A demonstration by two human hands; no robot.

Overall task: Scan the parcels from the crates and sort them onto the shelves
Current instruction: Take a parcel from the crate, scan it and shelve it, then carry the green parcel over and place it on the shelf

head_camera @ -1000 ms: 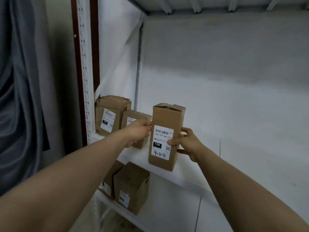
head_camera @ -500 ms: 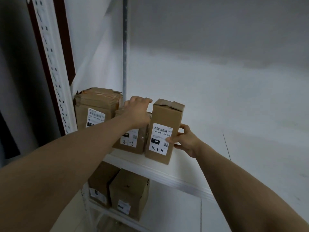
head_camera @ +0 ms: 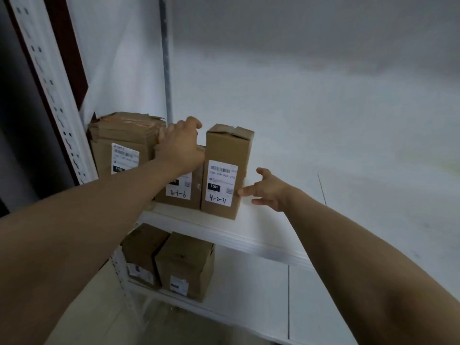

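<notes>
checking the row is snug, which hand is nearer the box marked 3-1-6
Left. The left hand rests on top of the 3-1-6 box; the right hand is beyond the tall box, its fingers at that box's right edge.

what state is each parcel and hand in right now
tall parcel, upright on the shelf, against the short parcel
short parcel, upright, left hand resting on top
battered parcel, upright, top flaps crumpled
right hand, fingers spread, one fingertip touching the tall parcel
two lower parcels, standing side by side
</notes>
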